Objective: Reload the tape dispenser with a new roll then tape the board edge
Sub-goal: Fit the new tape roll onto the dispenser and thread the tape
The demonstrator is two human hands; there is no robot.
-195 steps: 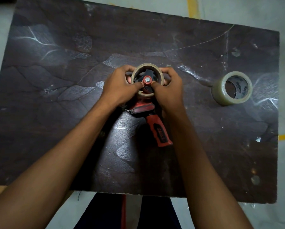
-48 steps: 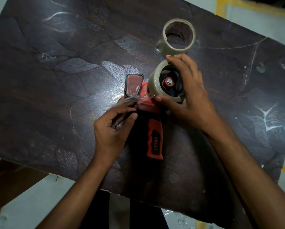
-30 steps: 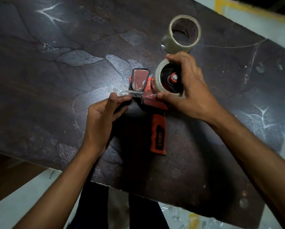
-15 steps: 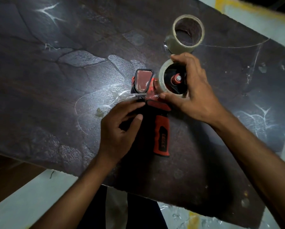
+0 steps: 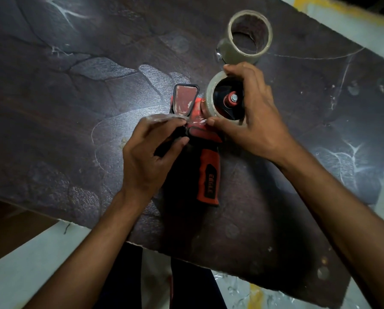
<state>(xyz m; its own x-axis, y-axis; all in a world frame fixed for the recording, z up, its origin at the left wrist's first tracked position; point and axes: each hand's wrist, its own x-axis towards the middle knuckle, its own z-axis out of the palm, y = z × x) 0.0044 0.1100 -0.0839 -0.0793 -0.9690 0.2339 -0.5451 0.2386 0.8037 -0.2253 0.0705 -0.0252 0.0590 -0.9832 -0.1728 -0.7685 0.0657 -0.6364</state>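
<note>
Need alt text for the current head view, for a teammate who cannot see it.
A person's left hand pulls a strip of clear tape from the roll mounted on a red tape dispenser, while the right hand steadies that roll. The dispenser lies on a dark board; a near-empty roll stands behind it.

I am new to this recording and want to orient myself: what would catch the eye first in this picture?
The red tape dispenser lies mid-board, a tape roll on its hub under the right hand. The left hand pinches a clear tape strip by its front. Another roll stands behind, on the dark scratched board.
</note>
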